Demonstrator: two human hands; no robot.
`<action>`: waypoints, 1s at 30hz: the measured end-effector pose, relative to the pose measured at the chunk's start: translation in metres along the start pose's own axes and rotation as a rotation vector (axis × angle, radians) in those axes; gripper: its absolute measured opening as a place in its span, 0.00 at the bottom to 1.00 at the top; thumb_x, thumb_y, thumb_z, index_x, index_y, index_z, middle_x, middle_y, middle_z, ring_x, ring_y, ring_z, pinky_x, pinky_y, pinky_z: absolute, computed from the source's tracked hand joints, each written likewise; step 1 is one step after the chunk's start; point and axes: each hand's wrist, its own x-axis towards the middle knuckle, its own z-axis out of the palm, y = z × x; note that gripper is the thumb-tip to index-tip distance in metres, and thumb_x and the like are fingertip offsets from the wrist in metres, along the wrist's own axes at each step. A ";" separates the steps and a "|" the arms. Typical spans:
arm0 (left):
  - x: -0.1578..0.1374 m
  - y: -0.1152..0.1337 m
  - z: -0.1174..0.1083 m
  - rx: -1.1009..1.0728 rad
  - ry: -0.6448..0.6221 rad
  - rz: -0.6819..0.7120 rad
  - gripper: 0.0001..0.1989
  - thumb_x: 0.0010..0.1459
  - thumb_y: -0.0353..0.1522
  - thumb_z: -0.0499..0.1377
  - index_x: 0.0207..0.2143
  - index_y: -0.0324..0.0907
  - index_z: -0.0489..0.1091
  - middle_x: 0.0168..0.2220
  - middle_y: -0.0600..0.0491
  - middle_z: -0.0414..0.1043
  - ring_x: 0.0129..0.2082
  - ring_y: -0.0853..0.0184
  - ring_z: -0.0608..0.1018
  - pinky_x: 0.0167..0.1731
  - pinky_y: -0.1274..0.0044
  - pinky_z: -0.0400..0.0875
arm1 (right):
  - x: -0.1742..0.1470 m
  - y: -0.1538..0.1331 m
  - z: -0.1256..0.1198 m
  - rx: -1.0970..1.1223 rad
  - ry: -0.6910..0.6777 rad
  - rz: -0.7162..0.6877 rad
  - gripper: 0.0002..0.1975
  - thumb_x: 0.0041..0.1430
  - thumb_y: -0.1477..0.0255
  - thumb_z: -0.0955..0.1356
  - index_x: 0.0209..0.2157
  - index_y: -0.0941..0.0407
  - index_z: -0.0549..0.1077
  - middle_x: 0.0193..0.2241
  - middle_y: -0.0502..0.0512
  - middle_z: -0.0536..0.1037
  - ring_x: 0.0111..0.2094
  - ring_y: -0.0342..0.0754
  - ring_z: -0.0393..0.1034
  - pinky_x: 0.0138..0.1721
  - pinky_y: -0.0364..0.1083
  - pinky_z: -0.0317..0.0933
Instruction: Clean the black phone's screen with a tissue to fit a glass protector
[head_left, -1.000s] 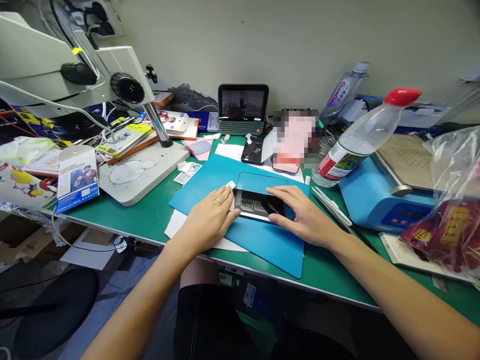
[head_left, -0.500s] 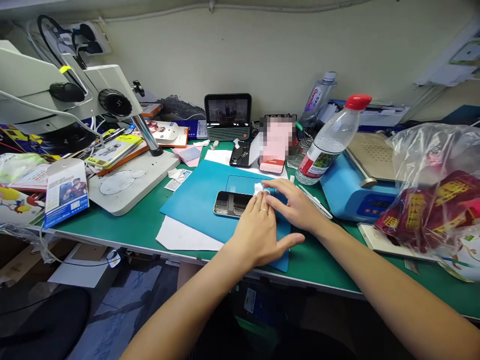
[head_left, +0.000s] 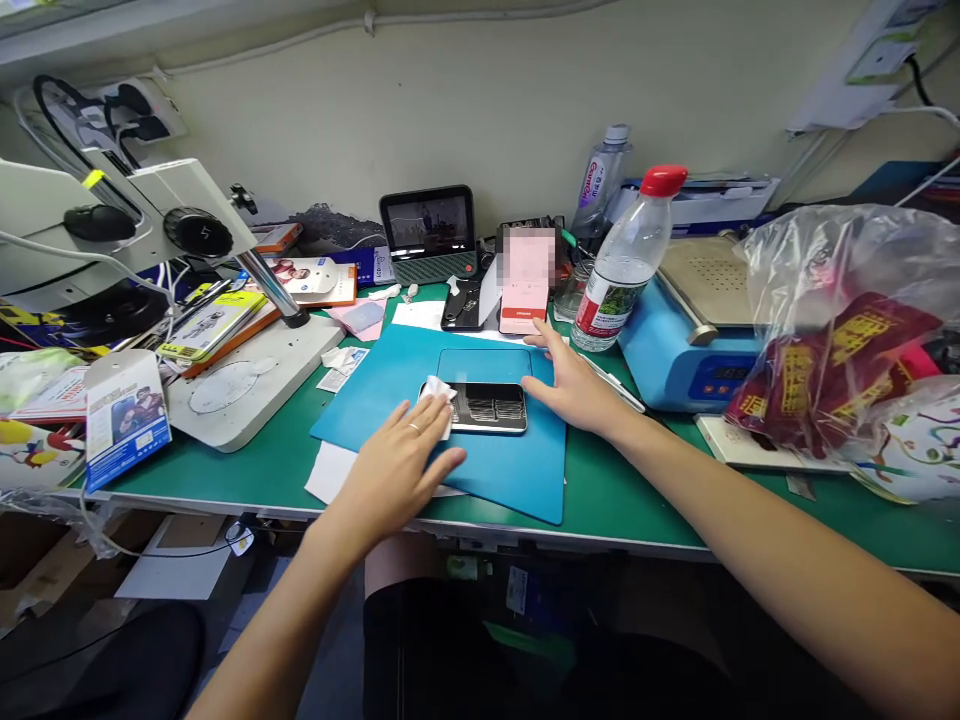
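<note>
A smartphone [head_left: 491, 405] lies face up on a blue mat [head_left: 375, 385], with a striped reflection across its dark screen. My left hand [head_left: 401, 460] is over the phone's left end, fingers fairly straight, pressing a crumpled white wipe [head_left: 436, 388] against the glass. At the opposite end, my right hand [head_left: 574, 385] has its thumb by the phone's upper right corner; whether it touches cannot be made out. Its index finger is spread away and nothing is in this hand. Just behind the phone lies a clear, dark-edged screen protector [head_left: 484, 363].
A microscope stand [head_left: 247, 400] and phone-accessory packets [head_left: 127, 415] are at left. Behind the mat are a small display [head_left: 429, 230] and a pink-screened phone [head_left: 525, 300]. A red-capped bottle [head_left: 619, 280], a blue heating device [head_left: 690, 340] and a plastic bag [head_left: 847, 340] stand at right.
My left hand has slid the wipe leftward from the phone's right end to its left end. My right hand has spread its fingers beside the right end. The camera view has shifted.
</note>
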 end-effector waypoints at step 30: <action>0.109 -0.066 -0.013 -0.140 0.108 0.072 0.17 0.71 0.39 0.63 0.59 0.43 0.72 0.60 0.45 0.74 0.54 0.56 0.80 0.53 0.58 0.78 | 0.010 -0.001 0.005 -0.099 -0.029 0.090 0.40 0.70 0.41 0.57 0.72 0.52 0.60 0.66 0.68 0.72 0.72 0.68 0.59 0.71 0.72 0.53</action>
